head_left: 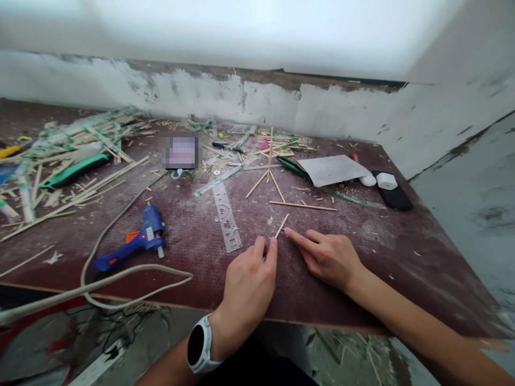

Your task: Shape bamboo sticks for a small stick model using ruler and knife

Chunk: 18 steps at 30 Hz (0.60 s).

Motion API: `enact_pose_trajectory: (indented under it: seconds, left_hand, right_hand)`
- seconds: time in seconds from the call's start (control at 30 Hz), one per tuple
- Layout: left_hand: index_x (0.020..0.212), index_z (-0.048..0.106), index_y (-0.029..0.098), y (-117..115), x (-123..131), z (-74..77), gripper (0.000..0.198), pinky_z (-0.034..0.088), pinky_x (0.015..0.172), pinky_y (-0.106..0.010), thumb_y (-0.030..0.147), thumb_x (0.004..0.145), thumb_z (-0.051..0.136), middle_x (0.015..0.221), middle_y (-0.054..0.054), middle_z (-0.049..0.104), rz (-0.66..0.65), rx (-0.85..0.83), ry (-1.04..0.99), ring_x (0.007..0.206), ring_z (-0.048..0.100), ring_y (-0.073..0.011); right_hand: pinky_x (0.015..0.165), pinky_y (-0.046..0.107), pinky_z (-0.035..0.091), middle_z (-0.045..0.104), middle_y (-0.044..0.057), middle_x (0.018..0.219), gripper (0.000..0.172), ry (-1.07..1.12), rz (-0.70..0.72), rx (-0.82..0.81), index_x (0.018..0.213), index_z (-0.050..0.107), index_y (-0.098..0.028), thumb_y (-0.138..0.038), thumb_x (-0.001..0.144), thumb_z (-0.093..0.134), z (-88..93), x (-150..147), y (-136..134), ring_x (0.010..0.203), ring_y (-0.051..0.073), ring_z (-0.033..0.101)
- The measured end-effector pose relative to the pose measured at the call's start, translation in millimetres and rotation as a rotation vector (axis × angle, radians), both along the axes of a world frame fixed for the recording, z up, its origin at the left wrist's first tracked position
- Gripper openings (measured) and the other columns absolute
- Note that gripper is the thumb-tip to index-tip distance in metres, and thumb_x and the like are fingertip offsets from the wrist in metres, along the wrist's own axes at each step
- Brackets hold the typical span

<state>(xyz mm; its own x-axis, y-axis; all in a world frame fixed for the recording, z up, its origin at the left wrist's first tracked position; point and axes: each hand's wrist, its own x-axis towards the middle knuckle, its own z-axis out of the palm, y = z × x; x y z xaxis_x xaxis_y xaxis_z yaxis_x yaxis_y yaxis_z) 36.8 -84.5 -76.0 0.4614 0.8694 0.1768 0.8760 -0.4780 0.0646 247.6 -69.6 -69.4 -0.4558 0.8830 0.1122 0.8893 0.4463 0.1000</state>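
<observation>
My left hand [250,279], with a watch on its wrist, pinches the lower end of a short thin wooden stick [282,225] against the dark red table. To the right of that stick, my right hand [330,258] rests low with its index finger reaching toward it and the other fingers curled. A tiny dark thing shows at that fingertip, too small to name. Beyond my hands, a longer wooden stick [302,206] lies crosswise. Several sticks joined into a small frame [269,170] stand behind it. A clear plastic ruler [226,217] lies left of my left hand.
A blue glue gun [151,229] and its pale cable [132,273] occupy the left front. Piled sticks [92,134], a green-and-black utility knife [76,170] and a blurred screen device [182,153] lie behind. A paper sheet [333,169] and a black phone [396,197] are at right.
</observation>
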Motion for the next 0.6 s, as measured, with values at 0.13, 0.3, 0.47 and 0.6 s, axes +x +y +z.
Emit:
enact_pose_trajectory:
  seconds: [0.13,0.3,0.47,0.6]
  left_hand:
    - [0.137,0.062,0.015,0.1,0.7,1.1,0.040,0.055,0.068,-0.029,0.011,0.097,0.059,0.101,-0.006,0.064,-0.002,-0.009,0.002,0.077,0.065,-0.0177]
    - [0.137,0.062,0.015,0.3,1.0,1.3,0.041,0.055,0.068,-0.029,0.011,0.097,0.059,0.101,-0.006,0.064,-0.004,-0.010,0.005,0.077,0.065,-0.0177]
    - [0.138,0.061,0.015,0.7,1.3,2.1,0.043,0.056,0.069,-0.029,0.010,0.095,0.061,0.102,-0.006,0.064,-0.010,-0.023,0.013,0.076,0.065,-0.0174]
    - [0.137,0.062,0.015,1.0,1.4,3.7,0.041,0.056,0.070,-0.029,0.010,0.096,0.059,0.102,-0.006,0.063,-0.006,-0.038,0.012,0.078,0.065,-0.0177]
  right_hand:
    - [0.053,0.031,0.026,0.074,0.000,0.086,0.049,0.013,0.008,0.044,0.147,0.059,-0.033,-0.025,0.099,0.049,-3.4,0.9,-0.1,0.058,0.013,0.064]
    - [0.053,0.031,0.026,0.074,0.000,0.085,0.050,-0.002,0.017,0.042,0.147,0.059,-0.034,-0.025,0.099,0.049,-4.5,1.2,-0.3,0.057,0.013,0.063]
    - [0.053,0.031,0.027,0.075,0.001,0.088,0.051,-0.036,-0.008,0.007,0.149,0.056,-0.034,-0.026,0.099,0.049,-1.0,-1.0,-0.4,0.058,0.013,0.063]
    - [0.053,0.032,0.025,0.075,0.003,0.091,0.055,-0.094,-0.025,-0.082,0.150,0.055,-0.034,-0.024,0.096,0.054,11.0,-6.4,0.3,0.059,0.014,0.064]
